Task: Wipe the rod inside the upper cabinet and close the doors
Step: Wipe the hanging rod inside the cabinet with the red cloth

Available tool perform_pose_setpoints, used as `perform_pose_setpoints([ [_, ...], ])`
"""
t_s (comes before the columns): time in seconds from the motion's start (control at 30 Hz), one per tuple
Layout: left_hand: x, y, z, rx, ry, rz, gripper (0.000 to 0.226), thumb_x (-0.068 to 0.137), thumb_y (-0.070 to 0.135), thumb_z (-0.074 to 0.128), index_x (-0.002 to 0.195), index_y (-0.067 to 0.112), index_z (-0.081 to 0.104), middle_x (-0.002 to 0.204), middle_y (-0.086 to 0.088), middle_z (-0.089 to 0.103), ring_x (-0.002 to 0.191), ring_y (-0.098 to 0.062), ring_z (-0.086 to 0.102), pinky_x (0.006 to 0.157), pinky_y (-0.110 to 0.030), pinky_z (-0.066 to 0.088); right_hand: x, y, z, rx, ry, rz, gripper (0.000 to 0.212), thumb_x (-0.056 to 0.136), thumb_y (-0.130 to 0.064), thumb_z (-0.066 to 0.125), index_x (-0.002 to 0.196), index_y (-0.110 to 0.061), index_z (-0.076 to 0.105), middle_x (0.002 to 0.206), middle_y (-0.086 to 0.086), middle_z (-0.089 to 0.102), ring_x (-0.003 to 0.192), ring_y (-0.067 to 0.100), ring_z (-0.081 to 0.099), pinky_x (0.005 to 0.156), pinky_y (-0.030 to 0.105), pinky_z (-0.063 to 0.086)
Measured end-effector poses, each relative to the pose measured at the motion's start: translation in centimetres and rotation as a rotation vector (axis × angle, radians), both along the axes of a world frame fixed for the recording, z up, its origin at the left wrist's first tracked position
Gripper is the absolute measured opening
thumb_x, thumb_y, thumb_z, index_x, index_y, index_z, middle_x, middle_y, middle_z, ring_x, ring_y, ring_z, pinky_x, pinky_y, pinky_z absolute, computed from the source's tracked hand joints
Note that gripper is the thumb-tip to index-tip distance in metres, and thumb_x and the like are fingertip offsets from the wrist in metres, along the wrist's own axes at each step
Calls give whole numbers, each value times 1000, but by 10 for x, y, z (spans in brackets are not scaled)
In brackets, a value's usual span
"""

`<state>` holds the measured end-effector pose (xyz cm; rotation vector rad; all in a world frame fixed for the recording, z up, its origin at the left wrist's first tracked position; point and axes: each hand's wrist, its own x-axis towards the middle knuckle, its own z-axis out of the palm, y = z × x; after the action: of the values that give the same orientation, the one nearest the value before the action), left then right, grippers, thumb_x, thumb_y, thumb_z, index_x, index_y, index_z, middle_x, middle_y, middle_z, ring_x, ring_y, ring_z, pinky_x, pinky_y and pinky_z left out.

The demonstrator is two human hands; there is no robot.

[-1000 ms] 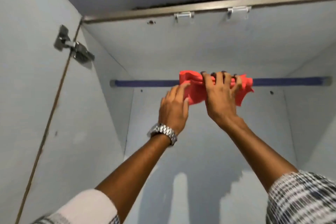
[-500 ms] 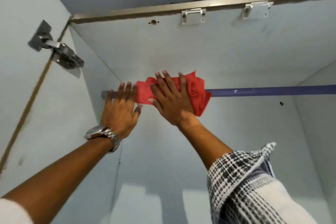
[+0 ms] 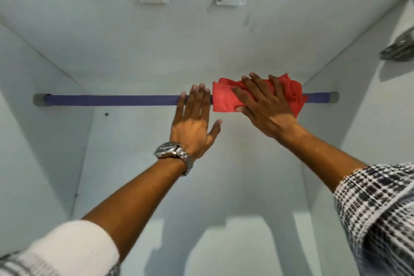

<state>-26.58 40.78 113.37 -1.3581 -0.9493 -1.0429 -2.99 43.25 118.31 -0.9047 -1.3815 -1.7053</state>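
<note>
- Fingers (image 3: 257, 89) of right hand (image 3: 266, 107) spread, pressing red cloth (image 3: 226, 98) around rod (image 3: 112, 100), near its right end.
- Left hand (image 3: 192, 123) flat, fingers together, touching rod just beside cloth.
- Rod spans cabinet (image 3: 156, 36) side to side.

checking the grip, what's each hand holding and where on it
The right hand presses the red cloth around the purple rod, gripping its middle. The left hand holds nothing, open with fingertips at the rod.
</note>
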Motion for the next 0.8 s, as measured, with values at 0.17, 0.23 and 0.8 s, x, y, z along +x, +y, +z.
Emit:
perform_pose_setpoints([
  [0.17, 88, 4, -5, -29, 4, -28, 83, 99, 52, 42, 159, 3, 10, 168, -14, 6, 157, -28, 2, 129, -48, 5, 71, -6, -11, 136, 60, -104, 57, 105, -37, 51, 158, -23, 31, 167, 13, 25, 156, 37, 19, 119, 71, 16],
  [0.23, 102, 7, -7, -32, 28, -1, 85, 99, 52, 43, 159, 4, 8, 169, -15, 4, 157, -28, 1, 129, -47, 3, 87, -9, -17, 142, 98, -104, 69, 97, -23, 63, 158, -20, 30, 168, 16, 20, 155, 37, 16, 119, 66, 16],
  [0.8, -144, -17, -8, 53, -97, 200, 82, 99, 44, 46, 157, -2, 12, 166, -20, 11, 155, -35, 10, 127, -53, 15, -149, -14, -12, 19, -12, 185, 54, 106, -44, 43, 157, -39, 26, 149, 18, 51, 130, 46, 51, 105, 60, 39],
])
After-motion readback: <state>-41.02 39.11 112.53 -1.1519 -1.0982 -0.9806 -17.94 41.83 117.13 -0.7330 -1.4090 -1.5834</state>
